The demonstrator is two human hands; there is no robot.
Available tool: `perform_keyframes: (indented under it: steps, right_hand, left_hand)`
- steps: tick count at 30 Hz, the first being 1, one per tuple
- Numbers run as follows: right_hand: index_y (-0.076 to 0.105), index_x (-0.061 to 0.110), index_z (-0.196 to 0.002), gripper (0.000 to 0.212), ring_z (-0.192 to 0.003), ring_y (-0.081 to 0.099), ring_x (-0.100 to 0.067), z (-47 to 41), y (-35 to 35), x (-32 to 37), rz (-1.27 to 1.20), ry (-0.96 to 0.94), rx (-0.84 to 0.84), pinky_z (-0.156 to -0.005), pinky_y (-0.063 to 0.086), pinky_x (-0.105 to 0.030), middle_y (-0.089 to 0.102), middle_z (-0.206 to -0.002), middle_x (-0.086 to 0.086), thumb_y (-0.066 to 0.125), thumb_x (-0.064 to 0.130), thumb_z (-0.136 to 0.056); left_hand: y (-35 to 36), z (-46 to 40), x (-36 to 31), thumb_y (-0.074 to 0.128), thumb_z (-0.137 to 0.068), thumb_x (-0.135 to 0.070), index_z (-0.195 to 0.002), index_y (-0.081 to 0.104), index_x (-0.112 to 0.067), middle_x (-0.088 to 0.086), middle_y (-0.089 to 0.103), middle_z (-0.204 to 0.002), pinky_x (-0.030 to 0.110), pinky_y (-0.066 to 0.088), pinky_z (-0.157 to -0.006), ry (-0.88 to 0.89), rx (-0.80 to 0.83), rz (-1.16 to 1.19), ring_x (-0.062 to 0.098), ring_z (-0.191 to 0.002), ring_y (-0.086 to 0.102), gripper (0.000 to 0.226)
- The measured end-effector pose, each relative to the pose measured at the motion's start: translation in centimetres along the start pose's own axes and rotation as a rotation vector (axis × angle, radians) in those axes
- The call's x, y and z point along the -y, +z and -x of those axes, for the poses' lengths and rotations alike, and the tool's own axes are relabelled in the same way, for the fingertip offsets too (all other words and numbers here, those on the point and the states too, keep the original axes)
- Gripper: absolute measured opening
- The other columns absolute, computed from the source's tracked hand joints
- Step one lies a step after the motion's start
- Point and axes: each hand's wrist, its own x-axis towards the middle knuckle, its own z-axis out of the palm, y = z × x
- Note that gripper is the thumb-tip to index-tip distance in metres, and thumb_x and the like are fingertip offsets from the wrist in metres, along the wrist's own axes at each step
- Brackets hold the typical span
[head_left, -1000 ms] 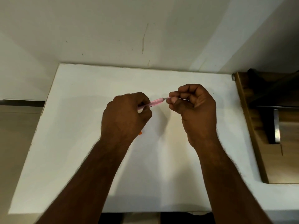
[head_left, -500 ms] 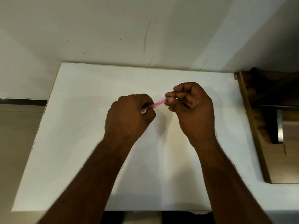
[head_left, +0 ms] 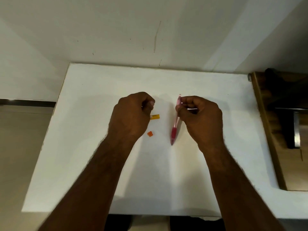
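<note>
A pink translucent pen [head_left: 174, 130] with a darker pink grip hangs nearly upright, tip down, just over the white table [head_left: 100, 147]. My right hand [head_left: 200, 117] pinches the pen's upper part between thumb and fingers. A thin pale sliver shows between the fingers of that hand. My left hand [head_left: 133, 114] hovers to the left of the pen, apart from it, with its fingers curled and the thumb against the index finger. Nothing clear shows in its grasp. A small yellow case [head_left: 155, 116] lies on the table partly under my left hand. A tiny orange piece [head_left: 150, 133] lies just below the case.
A white wall rises right behind the table. A wooden surface [head_left: 275, 147] with a dark metal object [head_left: 295, 130] adjoins the table's right edge. A beige floor lies beyond the left edge.
My left hand has let go of the pen and moved left. My right hand now holds the pen alone, turned from lying across to hanging tip down. The yellow case and the orange piece have come into view.
</note>
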Motion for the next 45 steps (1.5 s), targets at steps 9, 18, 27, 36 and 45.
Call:
perform_keyframes:
  steps: [9,18,27,36,45]
  right_hand:
    - [0.076,0.019,-0.108,0.019,-0.094,0.072,-0.02,0.3,0.8,-0.5,0.314,-0.043,0.039,-0.091,0.053,-0.03,0.078,-0.103,-0.001,0.073,0.029,-0.092]
    - [0.078,0.025,-0.104,0.017,-0.083,0.068,-0.018,3.5,3.3,2.1,0.481,-0.377,0.456,-0.074,0.048,-0.028,0.074,-0.097,0.001,0.073,0.029,-0.089]
    - [0.076,0.025,-0.086,0.003,-0.079,0.069,-0.016,2.7,2.3,1.5,0.392,-0.285,0.38,-0.076,0.053,-0.028,0.074,-0.084,0.005,0.076,0.025,-0.083]
    - [0.078,0.021,-0.083,0.016,-0.076,0.076,-0.023,0.3,-0.6,0.2,-0.427,0.173,0.19,-0.084,0.064,-0.043,0.078,-0.082,-0.008,0.077,0.005,-0.083]
    - [0.082,0.023,-0.092,0.023,-0.075,0.067,-0.012,0.2,-0.5,0.4,-0.499,0.246,0.208,-0.077,0.06,-0.025,0.079,-0.084,0.006,0.066,0.007,-0.094]
  left_hand:
    - [-0.3,-0.1,1.0,0.073,-0.087,-0.026,-0.092,0.075,-0.028,-0.014,0.065,-0.081,0.008,0.029,-0.058,-0.052,-0.013,-0.106,0.005,-0.07,0.054,0.006]
    - [-0.8,-0.4,1.2,0.065,-0.091,-0.022,-0.091,0.075,-0.027,-0.016,0.062,-0.078,0.005,0.026,-0.055,-0.046,-0.058,-0.108,-0.003,-0.063,0.052,0.011]
    - [-0.4,-0.2,1.0,0.067,-0.09,-0.022,-0.091,0.074,-0.027,-0.014,0.065,-0.083,0.008,0.027,-0.056,-0.038,-0.008,-0.134,0.007,-0.073,0.057,0.008]
    - [0.1,0.0,1.2,0.084,-0.074,-0.035,-0.091,0.073,-0.029,-0.01,0.068,-0.087,0.014,0.032,-0.058,-0.021,0.128,-0.177,0.011,-0.079,0.057,0.021]
    - [0.6,0.3,-0.3,0.078,-0.075,-0.036,-0.081,0.07,-0.033,-0.014,0.066,-0.075,0.019,0.037,-0.057,0.074,0.072,-0.071,0.001,-0.068,0.057,0.011]
